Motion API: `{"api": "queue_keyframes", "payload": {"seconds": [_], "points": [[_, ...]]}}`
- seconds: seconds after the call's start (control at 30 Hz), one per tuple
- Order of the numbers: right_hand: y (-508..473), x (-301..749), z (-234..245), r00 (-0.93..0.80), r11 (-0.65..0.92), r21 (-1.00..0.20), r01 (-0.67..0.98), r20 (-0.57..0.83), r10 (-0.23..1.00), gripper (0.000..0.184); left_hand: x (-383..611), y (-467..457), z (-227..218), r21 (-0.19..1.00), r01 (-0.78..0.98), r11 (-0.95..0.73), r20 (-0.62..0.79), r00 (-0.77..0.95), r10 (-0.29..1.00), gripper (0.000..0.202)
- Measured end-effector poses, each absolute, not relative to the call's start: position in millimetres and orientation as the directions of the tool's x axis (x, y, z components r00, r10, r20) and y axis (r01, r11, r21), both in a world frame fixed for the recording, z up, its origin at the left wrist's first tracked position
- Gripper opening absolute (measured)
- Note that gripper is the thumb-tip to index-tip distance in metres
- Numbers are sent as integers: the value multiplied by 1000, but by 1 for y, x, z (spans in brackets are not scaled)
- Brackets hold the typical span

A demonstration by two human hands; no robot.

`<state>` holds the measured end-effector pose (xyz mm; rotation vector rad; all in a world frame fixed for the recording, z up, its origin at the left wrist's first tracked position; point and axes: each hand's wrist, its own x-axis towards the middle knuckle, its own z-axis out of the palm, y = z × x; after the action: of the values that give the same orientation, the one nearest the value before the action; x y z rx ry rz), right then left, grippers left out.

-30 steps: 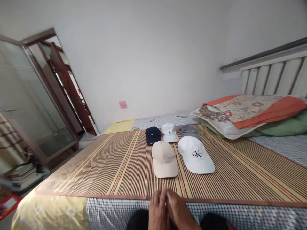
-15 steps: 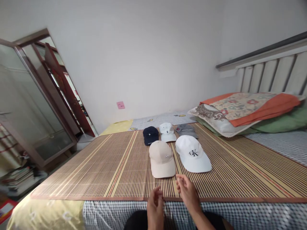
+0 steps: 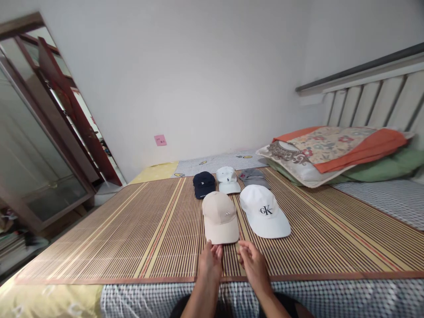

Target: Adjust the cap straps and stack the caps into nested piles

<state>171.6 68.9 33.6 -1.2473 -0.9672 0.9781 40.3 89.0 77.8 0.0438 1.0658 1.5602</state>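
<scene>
Cap (image 3: 219, 210), beige, lay unlifted, lower centre; left hand (image 3: 210, 260) at brim (image 3: 221, 236), grip unclear; right hand (image 3: 253, 261) half-curled, holding nothing.

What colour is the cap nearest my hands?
The cap is beige, seen best in the head view.

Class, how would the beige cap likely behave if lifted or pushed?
The beige cap looks like fabric, so probably light for its size. Its smoothly curved brim seems fairly stiff, while the rounded crown may dent when squeezed. Sitting crown-up on the mat, it would likely slide rather than roll.
</scene>
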Motion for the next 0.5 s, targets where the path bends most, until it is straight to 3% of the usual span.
{"api": "queue_keyframes", "payload": {"seconds": [0.37, 0.5], "points": [[74, 173, 28, 269, 44, -999, 16, 47, 962, 39, 27, 113, 69, 727, -670, 150, -486, -349, 801, 12], [76, 175, 26, 244, 25, -999, 23, 30, 969, 41, 18, 128, 61, 828, -553, 94, -377, -423, 824, 13]]}}
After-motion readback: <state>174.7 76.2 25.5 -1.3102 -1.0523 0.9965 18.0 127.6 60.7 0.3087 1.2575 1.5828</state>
